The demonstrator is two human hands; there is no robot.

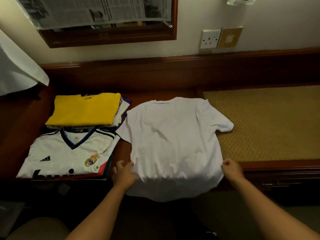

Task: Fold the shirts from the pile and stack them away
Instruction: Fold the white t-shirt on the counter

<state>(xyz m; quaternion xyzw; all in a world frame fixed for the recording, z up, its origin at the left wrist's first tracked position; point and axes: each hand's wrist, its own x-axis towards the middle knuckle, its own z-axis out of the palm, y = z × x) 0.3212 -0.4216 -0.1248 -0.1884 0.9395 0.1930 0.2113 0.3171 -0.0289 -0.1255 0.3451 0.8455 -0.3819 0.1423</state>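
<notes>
A dark wooden desk runs along the wall, with a raised wooden ledge behind it. A woven tan mat covers its right part. The white shirt lies spread at the middle, its hem hanging over the near edge, one sleeve on the mat. The left hand pinches the hem's left corner; the right hand pinches the right corner. To the left sit two folded stacks, touching: a white football shirt on the near one, a yellow shirt on the far one. A socket is on the wall.
</notes>
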